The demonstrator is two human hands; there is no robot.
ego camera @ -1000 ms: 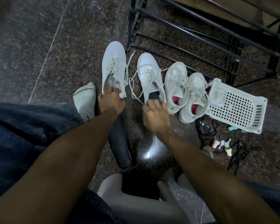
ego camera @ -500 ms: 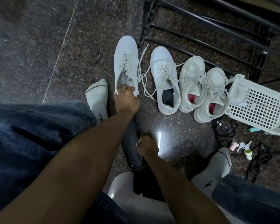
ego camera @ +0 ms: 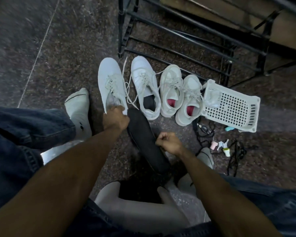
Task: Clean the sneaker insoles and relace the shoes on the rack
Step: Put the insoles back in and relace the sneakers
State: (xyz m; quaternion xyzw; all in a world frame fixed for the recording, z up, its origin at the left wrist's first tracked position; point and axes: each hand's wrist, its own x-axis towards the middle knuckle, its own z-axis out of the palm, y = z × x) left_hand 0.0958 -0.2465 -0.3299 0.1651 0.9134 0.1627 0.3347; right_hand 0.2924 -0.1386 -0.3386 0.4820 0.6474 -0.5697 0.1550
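Observation:
Several white sneakers stand in a row on the dark floor before the black shoe rack (ego camera: 178, 29). My left hand (ego camera: 115, 118) grips the heel of the leftmost sneaker (ego camera: 110, 82), whose laces hang loose. A black insole (ego camera: 143, 135) lies on the floor just below that sneaker. My right hand (ego camera: 169, 144) pinches the insole's right edge near its middle. The second sneaker (ego camera: 144, 82) has a dark insole inside. The two right sneakers (ego camera: 171, 88) (ego camera: 190, 98) show red insoles.
A white plastic basket (ego camera: 232, 106) lies tipped at the right of the shoes. Black laces (ego camera: 236, 154), small clips and a cable are scattered below it. My socked feet (ego camera: 79, 106) and jeans frame the sides. A white stool (ego camera: 143, 211) is under me.
My right hand left the second sneaker, came down to the black insole and took hold of it; the insole has shifted up and to the right. My left hand stays on the leftmost sneaker's heel.

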